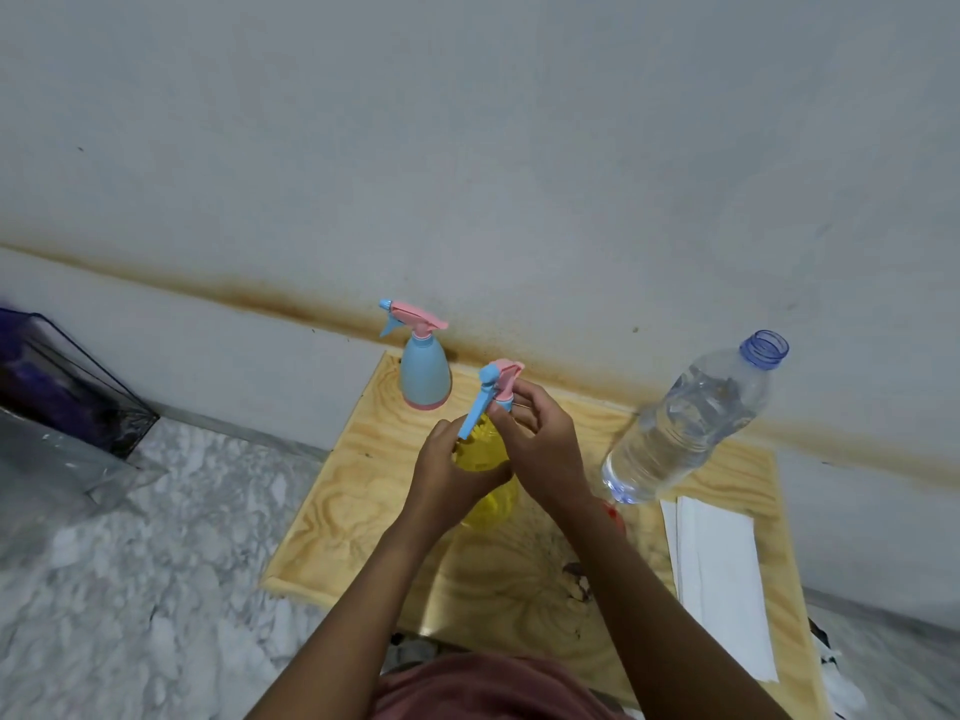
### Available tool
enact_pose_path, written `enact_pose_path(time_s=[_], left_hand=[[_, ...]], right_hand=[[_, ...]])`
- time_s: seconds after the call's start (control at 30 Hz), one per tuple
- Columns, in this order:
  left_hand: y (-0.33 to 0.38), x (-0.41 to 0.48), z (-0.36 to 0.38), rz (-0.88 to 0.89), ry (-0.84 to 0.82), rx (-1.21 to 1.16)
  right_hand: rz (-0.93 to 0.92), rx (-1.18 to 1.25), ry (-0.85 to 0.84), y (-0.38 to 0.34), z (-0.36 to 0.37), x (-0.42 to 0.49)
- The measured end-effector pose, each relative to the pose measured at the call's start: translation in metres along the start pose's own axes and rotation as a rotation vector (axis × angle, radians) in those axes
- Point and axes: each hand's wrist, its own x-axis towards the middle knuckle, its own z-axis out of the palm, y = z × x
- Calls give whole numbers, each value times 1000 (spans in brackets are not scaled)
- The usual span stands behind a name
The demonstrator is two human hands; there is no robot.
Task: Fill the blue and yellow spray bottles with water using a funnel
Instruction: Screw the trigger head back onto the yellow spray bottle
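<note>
The yellow spray bottle stands in the middle of the wooden board. My left hand is wrapped around its body. My right hand grips the collar of its pink and blue spray head, which sits at the bottle's neck. The blue spray bottle stands upright at the board's far edge with its spray head on, and neither hand touches it. A small red object shows behind my right wrist; I cannot tell whether it is the funnel.
An uncapped clear water bottle, partly full, stands right of my hands. Folded white paper lies at the board's right side. A dark transparent container sits on the marble floor at left. A wall rises just behind the board.
</note>
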Motion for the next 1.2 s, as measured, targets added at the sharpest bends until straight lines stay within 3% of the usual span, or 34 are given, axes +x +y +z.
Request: enact_pose_path(time_s=[0.23, 0.4, 0.57, 0.83, 1.07, 1.2], left_hand=[[2, 0, 3, 103, 3, 52], [0, -1, 5, 129, -31, 46], [3, 0, 5, 153, -20, 8], [12, -1, 8, 181, 38, -10], [14, -1, 6, 149, 32, -65], [17, 1, 7, 163, 8, -104]], right_hand=[[75, 255, 21, 0, 1, 3], [42, 199, -140, -4, -6, 5], [47, 179, -176, -6, -18, 6], [38, 260, -74, -8, -15, 6], [6, 223, -172, -12, -17, 1], [37, 300, -52, -9, -10, -1]])
